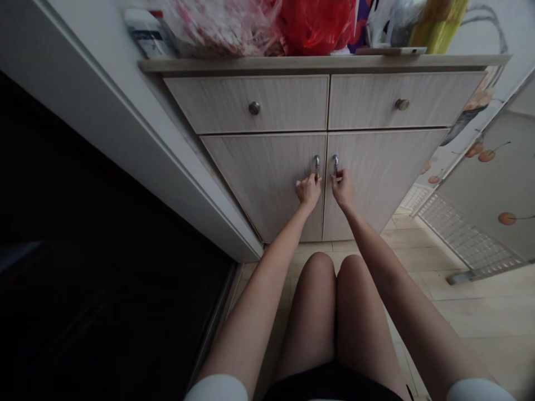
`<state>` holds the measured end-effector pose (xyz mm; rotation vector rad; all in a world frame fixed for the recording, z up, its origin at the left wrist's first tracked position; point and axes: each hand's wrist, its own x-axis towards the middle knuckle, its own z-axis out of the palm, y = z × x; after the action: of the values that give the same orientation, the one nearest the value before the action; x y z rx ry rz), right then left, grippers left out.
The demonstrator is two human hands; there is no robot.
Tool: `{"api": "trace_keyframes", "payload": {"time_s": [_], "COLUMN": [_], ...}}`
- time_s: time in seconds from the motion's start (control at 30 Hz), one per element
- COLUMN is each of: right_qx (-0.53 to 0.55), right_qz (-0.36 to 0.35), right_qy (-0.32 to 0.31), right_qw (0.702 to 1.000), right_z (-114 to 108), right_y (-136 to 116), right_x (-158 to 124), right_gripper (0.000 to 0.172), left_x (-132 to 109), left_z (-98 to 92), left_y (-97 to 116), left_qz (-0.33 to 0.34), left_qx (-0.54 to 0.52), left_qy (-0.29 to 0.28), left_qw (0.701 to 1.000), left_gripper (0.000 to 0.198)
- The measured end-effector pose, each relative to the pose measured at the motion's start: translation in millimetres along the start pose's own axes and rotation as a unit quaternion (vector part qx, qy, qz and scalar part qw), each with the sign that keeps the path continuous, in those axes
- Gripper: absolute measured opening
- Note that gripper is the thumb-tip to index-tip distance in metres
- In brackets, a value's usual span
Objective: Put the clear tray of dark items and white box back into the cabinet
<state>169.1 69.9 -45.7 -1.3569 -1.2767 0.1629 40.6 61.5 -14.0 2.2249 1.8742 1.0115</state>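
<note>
Both my arms reach forward to a pale wood-grain cabinet with two lower doors. My left hand (309, 190) grips the lower end of the metal handle (317, 161) on the left cabinet door (267, 172). On the right cabinet door (376, 172), the fingers of my right hand (343, 188) are closed round the lower part of the matching door handle (335, 161). Both doors are closed and meet at a narrow seam between my hands. The fingertips are partly hidden behind the handles and knuckles.
Above are two drawers with round knobs (254, 108). The cabinet top (251, 64) bears a white bottle (146, 34), a red plastic bag (315, 25) and other bags. A dark doorway stands at left, a cherry-patterned panel (485, 189) at right. My knees are close before the doors.
</note>
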Motion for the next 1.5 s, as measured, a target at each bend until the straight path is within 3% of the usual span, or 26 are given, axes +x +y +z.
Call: {"api": "trace_keyframes", "payload": {"time_s": [0.53,0.67,0.8,0.9,1.0,1.07,1.13,1.23,1.5], "right_qx": [0.001,0.022,0.103,0.218,0.362,0.445,0.501,0.537,0.557], "right_qz": [0.009,0.040,0.092,0.150,0.175,0.186,0.195,0.200,0.194], "right_qy": [0.010,-0.019,-0.046,-0.088,-0.148,-0.191,-0.227,-0.249,-0.259], "right_qw": [1.000,0.999,0.989,0.960,0.904,0.855,0.812,0.781,0.765], "right_z": [11,5,-24,-58,-92,-110,-122,-131,-131], "right_y": [1,5,1,-15,-40,-56,-68,-76,-76], "right_x": [7,18,21,3,-30,-52,-69,-83,-96], "right_gripper": [0.021,0.026,0.052,0.063,0.078,0.088,0.092,0.092,0.084], "left_x": [11,19,17,-4,-40,-64,-85,-107,-125], "left_z": [9.8,-0.1,-27.5,-56.9,-81.7,-90.5,-92.4,-86.7,-74.7], "left_y": [-1,-6,-24,-38,-43,-42,-38,-31,-21], "left_qz": [-0.019,-0.004,0.006,-0.051,-0.076,-0.073,-0.075,-0.092,-0.104], "left_qx": [-0.029,-0.079,-0.200,-0.374,-0.580,-0.678,-0.737,-0.767,-0.780], "left_qy": [0.010,-0.051,-0.095,-0.143,-0.207,-0.207,-0.185,-0.150,-0.123], "left_qw": [0.999,0.996,0.975,0.915,0.784,0.701,0.646,0.616,0.605], "left_gripper": [0.023,0.031,0.054,0.067,0.071,0.066,0.061,0.055,0.048]}}
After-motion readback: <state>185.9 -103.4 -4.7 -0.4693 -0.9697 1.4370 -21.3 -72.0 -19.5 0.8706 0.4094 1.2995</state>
